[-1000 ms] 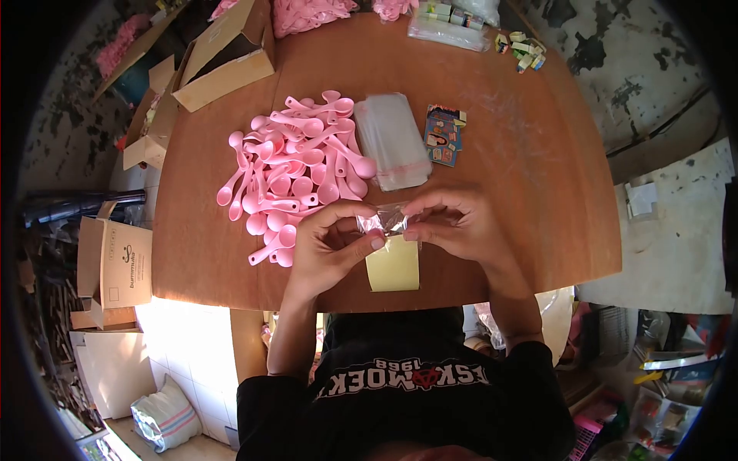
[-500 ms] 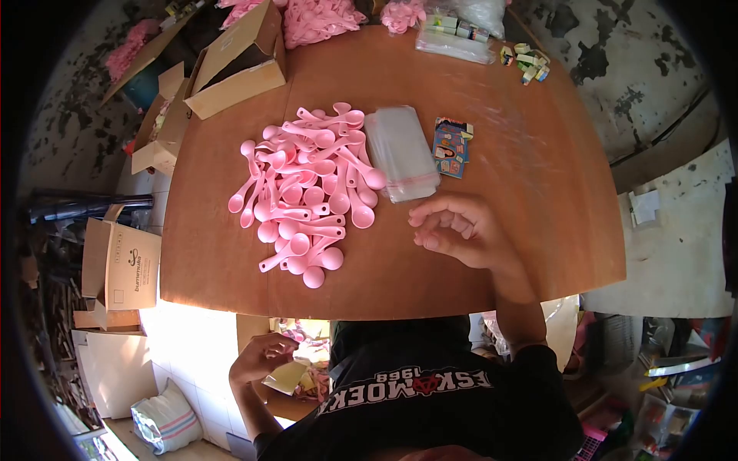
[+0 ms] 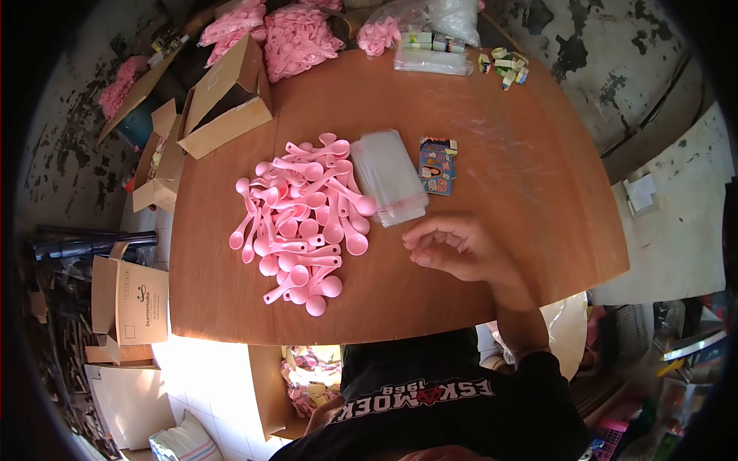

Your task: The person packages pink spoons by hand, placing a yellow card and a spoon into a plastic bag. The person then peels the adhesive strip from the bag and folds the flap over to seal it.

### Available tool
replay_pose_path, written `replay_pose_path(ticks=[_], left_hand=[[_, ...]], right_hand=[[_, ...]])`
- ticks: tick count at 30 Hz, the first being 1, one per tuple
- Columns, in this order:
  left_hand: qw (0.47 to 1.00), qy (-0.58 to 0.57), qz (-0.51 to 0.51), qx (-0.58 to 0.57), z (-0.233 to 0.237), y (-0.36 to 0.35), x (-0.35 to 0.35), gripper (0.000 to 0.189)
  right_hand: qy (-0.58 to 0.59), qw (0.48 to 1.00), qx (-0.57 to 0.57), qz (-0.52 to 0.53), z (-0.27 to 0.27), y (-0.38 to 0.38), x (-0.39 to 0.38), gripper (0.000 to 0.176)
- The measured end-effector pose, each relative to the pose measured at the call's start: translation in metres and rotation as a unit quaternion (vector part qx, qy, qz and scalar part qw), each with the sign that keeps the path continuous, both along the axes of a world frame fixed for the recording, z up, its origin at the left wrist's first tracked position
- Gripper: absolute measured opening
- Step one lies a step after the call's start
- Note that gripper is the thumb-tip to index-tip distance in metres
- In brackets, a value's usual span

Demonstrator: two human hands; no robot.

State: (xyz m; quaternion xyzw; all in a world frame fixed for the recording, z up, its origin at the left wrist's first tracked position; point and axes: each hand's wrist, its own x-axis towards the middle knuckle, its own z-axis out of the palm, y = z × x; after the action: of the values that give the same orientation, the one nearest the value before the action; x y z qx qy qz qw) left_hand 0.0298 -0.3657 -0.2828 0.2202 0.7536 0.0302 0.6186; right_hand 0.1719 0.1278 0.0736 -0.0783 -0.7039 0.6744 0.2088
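Note:
My right hand [image 3: 450, 244] hovers over the brown table [image 3: 430, 307] near its front edge, fingers curled with thumb and fingertips close together; whether they hold anything is too small to tell. Just beyond it lies a stack of clear plastic bags [image 3: 390, 177], with small printed cards [image 3: 437, 169] to its right. A pile of pink spoons [image 3: 307, 215] spreads left of the bags. Of my left arm only a bit shows beside the shirt; the hand itself is not visible.
An open cardboard box [image 3: 227, 100] and bagged pink spoons [image 3: 300, 42] sit at the back left. Small boxes [image 3: 507, 67] lie at the back right. Below the table's front edge stands a carton with colourful packets [image 3: 311, 376].
My left hand has dropped out of sight near the carton below the table. The camera view has shifted, so the table sits lower. My right hand keeps much the same curled pose.

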Motion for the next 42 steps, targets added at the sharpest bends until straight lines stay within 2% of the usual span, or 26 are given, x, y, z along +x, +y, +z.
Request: replay_pose_path(ticks=[7,13,29,35,40,42], left_hand=[[1.000,0.012,0.017,-0.019,0.003,0.031,-0.016,0.054],[0.999,0.014,0.016,-0.026,0.007,0.038,-0.028,0.052],[0.999,0.015,0.014,-0.031,0.002,0.055,-0.036,0.049],[0.999,0.014,0.017,-0.027,-0.012,0.042,-0.021,0.047],[0.999,0.014,0.032,-0.021,-0.023,0.025,-0.007,0.046],[0.999,0.012,0.039,-0.012,-0.025,0.016,0.000,0.046]], right_hand=[[0.007,0.999,0.038,0.011,-0.010,0.005,-0.003,0.023],[0.003,1.000,-0.006,-0.004,-0.007,0.006,-0.003,0.025],[-0.009,0.999,-0.030,-0.005,-0.018,0.010,-0.003,0.019],[0.013,0.998,0.026,-0.053,-0.024,0.001,-0.007,0.016],[0.003,0.981,0.176,-0.088,-0.014,-0.005,-0.004,0.015],[0.008,0.978,0.191,-0.087,-0.015,-0.007,-0.004,0.015]])
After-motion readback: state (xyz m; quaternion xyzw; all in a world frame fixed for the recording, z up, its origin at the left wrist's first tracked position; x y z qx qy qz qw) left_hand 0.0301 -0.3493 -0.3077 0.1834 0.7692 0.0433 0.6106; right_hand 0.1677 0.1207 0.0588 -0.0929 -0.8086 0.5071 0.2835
